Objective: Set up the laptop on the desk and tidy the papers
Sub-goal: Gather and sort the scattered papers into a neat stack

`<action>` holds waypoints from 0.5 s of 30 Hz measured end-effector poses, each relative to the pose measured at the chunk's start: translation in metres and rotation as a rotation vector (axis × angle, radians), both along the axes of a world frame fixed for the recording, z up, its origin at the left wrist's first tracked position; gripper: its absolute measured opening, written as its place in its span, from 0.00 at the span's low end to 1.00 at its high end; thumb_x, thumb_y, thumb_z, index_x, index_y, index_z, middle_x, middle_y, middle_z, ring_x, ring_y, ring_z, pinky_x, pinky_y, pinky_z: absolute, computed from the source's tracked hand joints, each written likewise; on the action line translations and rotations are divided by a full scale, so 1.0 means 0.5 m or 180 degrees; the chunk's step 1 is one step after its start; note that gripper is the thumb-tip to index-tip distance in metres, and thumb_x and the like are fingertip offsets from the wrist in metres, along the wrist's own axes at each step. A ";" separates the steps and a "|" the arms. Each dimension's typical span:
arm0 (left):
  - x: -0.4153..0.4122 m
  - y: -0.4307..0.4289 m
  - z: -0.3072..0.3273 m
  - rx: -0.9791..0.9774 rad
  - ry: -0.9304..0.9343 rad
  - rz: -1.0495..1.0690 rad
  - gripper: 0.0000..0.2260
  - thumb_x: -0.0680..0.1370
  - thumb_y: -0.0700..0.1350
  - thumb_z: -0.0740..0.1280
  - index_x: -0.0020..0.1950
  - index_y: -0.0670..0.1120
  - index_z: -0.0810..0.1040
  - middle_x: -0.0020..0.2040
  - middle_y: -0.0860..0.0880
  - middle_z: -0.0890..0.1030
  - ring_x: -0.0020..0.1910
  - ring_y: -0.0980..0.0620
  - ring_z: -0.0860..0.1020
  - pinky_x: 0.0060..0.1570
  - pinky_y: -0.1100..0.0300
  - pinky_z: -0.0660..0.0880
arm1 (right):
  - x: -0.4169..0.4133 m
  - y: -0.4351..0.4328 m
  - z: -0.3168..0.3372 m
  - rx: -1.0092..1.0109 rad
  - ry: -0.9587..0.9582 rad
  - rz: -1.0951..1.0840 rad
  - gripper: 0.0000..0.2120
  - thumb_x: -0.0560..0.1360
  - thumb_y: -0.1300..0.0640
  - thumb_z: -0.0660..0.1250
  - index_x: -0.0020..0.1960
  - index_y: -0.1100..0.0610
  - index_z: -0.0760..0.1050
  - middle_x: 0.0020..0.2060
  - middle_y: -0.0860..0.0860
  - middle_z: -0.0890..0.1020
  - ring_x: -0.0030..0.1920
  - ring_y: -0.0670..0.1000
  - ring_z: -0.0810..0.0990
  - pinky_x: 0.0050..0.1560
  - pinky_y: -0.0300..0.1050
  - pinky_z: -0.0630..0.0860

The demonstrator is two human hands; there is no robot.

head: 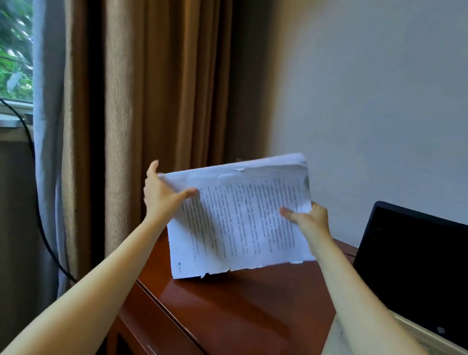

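Brown curtains point(156, 88) hang behind a wooden desk point(232, 310). Both hands, left hand point(162, 198) and right hand point(309, 218), grip a paper stack point(238, 219) beside an open laptop point(420, 273).

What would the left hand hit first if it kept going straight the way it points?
Likely the brown curtain beyond it, though depth is unclear; the left hand itself grips the papers.

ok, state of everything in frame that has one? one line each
papers: stacked, held up tilted, printed side toward camera; contact with desk unclear
left hand: grips papers' left edge
right hand: grips papers' right edge
laptop: open, screen dark, on desk
curtain: partly aside, window showing at left
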State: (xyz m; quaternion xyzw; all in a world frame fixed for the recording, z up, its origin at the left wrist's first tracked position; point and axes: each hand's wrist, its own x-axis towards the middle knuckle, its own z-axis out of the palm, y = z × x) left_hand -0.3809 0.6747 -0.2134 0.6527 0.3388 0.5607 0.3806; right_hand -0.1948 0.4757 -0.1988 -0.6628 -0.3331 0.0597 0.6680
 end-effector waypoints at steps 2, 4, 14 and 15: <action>0.004 -0.017 0.036 0.0820 0.0528 0.0509 0.48 0.62 0.51 0.79 0.76 0.46 0.56 0.74 0.46 0.62 0.73 0.46 0.59 0.71 0.49 0.55 | -0.005 0.004 0.048 -0.0266 -0.0406 -0.0154 0.11 0.67 0.62 0.76 0.46 0.55 0.77 0.44 0.53 0.81 0.52 0.58 0.81 0.55 0.52 0.77; 0.020 -0.040 0.070 0.1464 0.0896 0.0290 0.48 0.63 0.52 0.79 0.76 0.48 0.56 0.73 0.47 0.64 0.73 0.47 0.61 0.71 0.50 0.56 | -0.021 0.005 0.092 -0.0582 -0.0910 -0.0283 0.12 0.66 0.58 0.76 0.48 0.54 0.78 0.43 0.51 0.80 0.51 0.55 0.80 0.55 0.51 0.77; 0.018 -0.072 0.100 0.0239 -0.0298 -0.1394 0.08 0.71 0.39 0.73 0.41 0.51 0.78 0.40 0.49 0.81 0.41 0.49 0.81 0.43 0.57 0.79 | -0.069 0.003 0.174 -0.0746 -0.2414 -0.0854 0.20 0.65 0.52 0.76 0.55 0.45 0.75 0.51 0.46 0.78 0.57 0.53 0.74 0.54 0.46 0.70; 0.022 -0.070 0.092 0.0119 -0.0465 -0.1332 0.08 0.72 0.38 0.72 0.41 0.51 0.77 0.39 0.49 0.80 0.39 0.51 0.79 0.41 0.59 0.78 | -0.063 0.001 0.161 -0.0644 -0.2472 -0.1161 0.30 0.65 0.52 0.77 0.64 0.48 0.71 0.60 0.48 0.75 0.63 0.53 0.71 0.60 0.47 0.66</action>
